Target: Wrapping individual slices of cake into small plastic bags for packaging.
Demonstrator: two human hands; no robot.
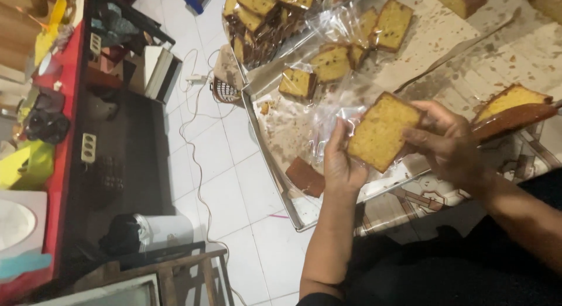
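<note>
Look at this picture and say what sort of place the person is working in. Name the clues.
Probably a home kitchen used for small-scale baking. Both hands hold a cake slice at a clear plastic bag; bagged slices are piled on a paper-lined metal tray, beside a white tiled floor and cluttered household shelves.

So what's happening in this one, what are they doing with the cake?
A person holds one yellow cake slice between both hands: the left hand grips its lower left edge along with a clear plastic bag, and the right hand pinches its right side. Below lies a crumb-strewn paper-lined tray. Already bagged slices sit further up the tray, and a remaining cut loaf rests to the right.
</note>
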